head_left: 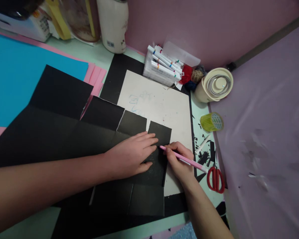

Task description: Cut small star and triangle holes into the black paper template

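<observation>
A large sheet of black card (52, 136), creased and cut into flaps along its far and near sides, lies across the work surface. My left hand (132, 154) rests flat on it near the right end, fingers stretched out and the thumb a little apart. In my right hand (180, 162) is a slim pink pen (186, 160), its clip showing along the barrel. The pen's tip meets the card close to the right-hand flap (160, 132), just beyond my left fingertips. Part of the card is hidden under my left forearm.
Beneath the card lies a cream board (176, 109) with faint drawings. Red-handled scissors (215, 179), black scraps (203, 158) and a yellow tape roll (211, 121) lie to the right. Markers (164, 64), a round cream container (218, 84) and a white bottle (114, 26) stand along the back.
</observation>
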`<state>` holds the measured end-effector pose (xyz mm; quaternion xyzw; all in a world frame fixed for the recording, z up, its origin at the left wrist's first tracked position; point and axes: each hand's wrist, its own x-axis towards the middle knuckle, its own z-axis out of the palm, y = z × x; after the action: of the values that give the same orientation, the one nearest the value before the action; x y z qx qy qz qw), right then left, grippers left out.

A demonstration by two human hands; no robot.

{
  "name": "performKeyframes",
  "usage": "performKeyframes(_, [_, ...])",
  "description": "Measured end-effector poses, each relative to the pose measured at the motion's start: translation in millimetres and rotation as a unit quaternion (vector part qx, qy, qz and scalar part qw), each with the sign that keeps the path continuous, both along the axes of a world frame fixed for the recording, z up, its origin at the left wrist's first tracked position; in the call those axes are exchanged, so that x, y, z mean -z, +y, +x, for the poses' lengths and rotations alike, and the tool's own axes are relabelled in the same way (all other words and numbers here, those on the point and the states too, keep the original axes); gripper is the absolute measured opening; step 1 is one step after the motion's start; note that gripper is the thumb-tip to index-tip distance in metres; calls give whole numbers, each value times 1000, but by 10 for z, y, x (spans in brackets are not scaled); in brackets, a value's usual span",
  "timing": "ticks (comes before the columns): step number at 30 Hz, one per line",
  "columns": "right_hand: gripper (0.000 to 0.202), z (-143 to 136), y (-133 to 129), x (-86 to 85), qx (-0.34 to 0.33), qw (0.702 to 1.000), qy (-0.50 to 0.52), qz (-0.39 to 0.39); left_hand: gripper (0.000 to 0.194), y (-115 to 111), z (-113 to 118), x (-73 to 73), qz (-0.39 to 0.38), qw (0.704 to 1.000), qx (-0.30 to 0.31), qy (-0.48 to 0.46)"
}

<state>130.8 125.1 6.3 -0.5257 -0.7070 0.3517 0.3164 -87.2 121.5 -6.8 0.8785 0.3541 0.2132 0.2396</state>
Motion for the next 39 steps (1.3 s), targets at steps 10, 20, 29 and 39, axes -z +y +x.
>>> performKeyframes(10, [13, 26, -8, 41, 1, 1000, 20, 12, 39, -3, -9, -13, 7, 1000, 2, 19])
performKeyframes(20, [15, 41, -12, 48, -9, 999, 43, 18, 40, -4, -6, -10, 8, 1000, 2, 13])
performKeyframes(29, [17, 38, -5, 49, -11, 999, 50, 14, 40, -4, -14, 0, 11, 1000, 2, 12])
performKeyframes(39, [6, 87, 0, 13, -22, 996, 79, -41, 36, -12, -50, -23, 21, 999, 30, 22])
